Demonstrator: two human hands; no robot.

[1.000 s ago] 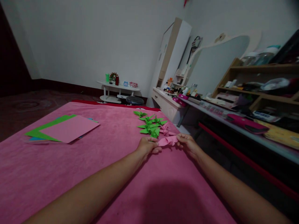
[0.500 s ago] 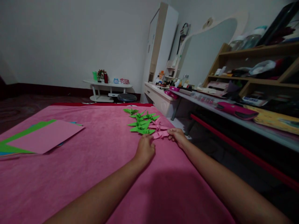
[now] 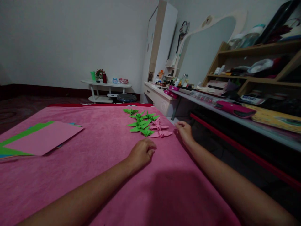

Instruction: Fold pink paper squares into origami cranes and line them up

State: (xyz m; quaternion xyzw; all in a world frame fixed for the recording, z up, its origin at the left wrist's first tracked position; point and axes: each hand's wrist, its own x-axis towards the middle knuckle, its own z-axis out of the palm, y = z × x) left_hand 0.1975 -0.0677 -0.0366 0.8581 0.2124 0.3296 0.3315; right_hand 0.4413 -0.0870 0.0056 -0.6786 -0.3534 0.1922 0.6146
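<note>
Several folded paper cranes lie together on the pink cloth, green cranes (image 3: 141, 124) on the left and pink ones on the right. The nearest pink crane (image 3: 161, 134) rests with both wings spread sideways. My left hand (image 3: 142, 152) is just in front of the group, its fingers loosely bent and apart from the thumb, holding nothing. On the other side, my right hand (image 3: 185, 131) hovers right of the nearest pink crane's wing tip, near the cloth's edge. Its fingers are loosely bent, with nothing visible in them.
A stack of coloured paper sheets (image 3: 44, 138), pink on top, lies at the left on the pink cloth (image 3: 94, 179). Along the right runs a long narrow table (image 3: 211, 108) with a magenta case (image 3: 235, 109) and wooden shelves. A small white table (image 3: 107, 84) stands behind.
Both hands have let go of the nearest pink crane's wings. My left hand has drawn back toward me and left; my right hand has moved right and slightly up. The crane stays on the cloth.
</note>
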